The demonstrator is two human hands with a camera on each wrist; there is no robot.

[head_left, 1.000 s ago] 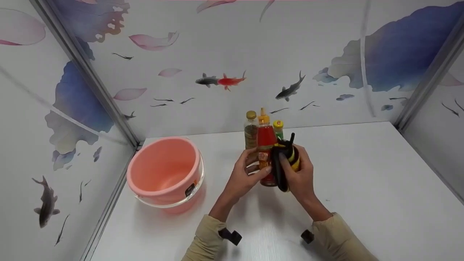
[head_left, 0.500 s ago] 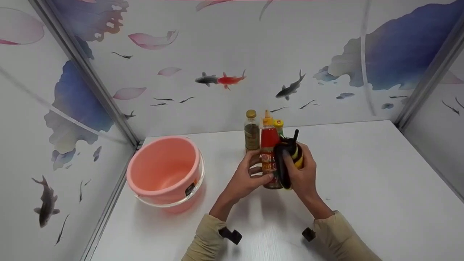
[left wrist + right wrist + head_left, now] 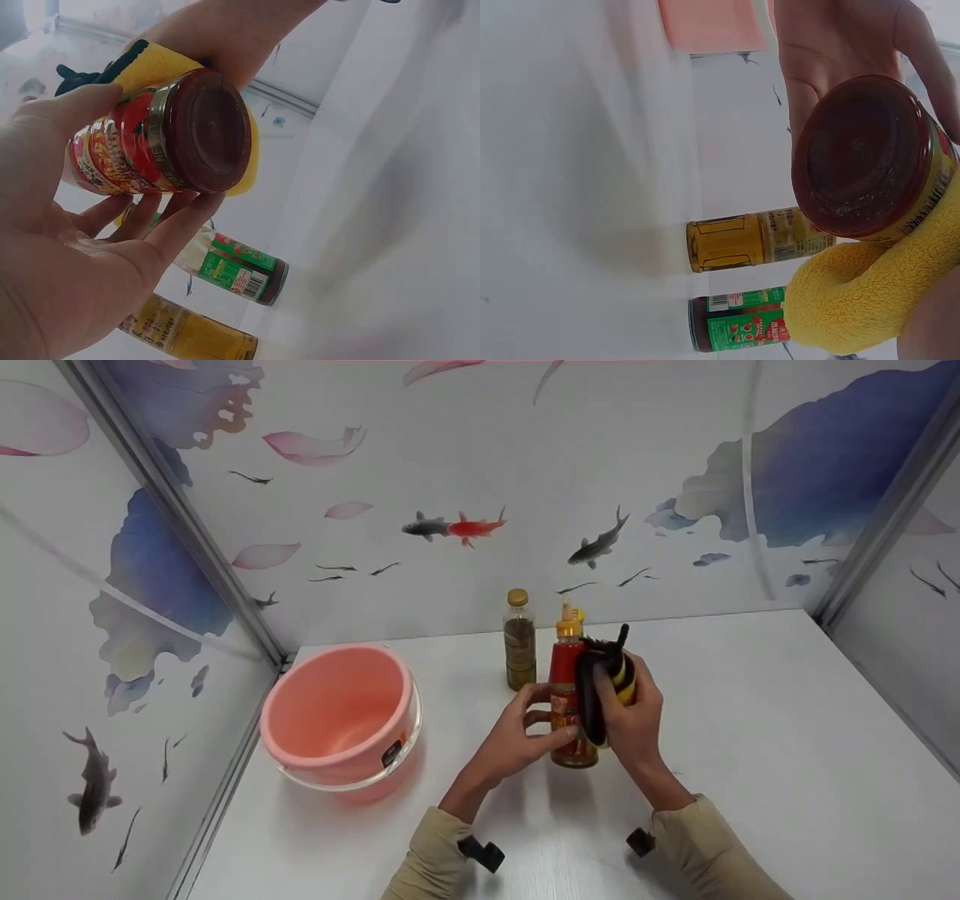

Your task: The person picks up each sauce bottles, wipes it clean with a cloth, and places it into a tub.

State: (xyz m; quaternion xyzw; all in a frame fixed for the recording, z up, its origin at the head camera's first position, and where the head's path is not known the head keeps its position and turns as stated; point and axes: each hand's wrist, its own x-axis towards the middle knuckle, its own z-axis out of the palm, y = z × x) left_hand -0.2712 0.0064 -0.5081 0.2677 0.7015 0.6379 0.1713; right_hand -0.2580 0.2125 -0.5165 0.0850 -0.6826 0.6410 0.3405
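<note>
My left hand (image 3: 517, 741) holds a red chilli sauce bottle (image 3: 564, 664) with a yellow nozzle cap, its fingers and thumb around the label. The bottle is raised off the table; its dark red base (image 3: 214, 131) faces the left wrist camera. My right hand (image 3: 636, 721) grips a cloth (image 3: 591, 697), black outside and yellow terry inside, against the bottle's right side. In the right wrist view, the yellow terry (image 3: 877, 289) lies along the bottle near its base. Behind the sauce bottle stands a green-labelled bottle (image 3: 238, 264), mostly hidden in the head view.
An amber bottle with a gold cap (image 3: 520, 649) stands upright at the back of the white table (image 3: 750, 735). To the left is a pink bucket (image 3: 337, 679) with a white handle. Patterned panels (image 3: 450, 450) wall in the back and sides.
Both hands have shifted right and nearer to me with the sauce bottle and cloth. A gap now shows between the sauce bottle and the gold-capped bottle, and the green-labelled one is more covered.
</note>
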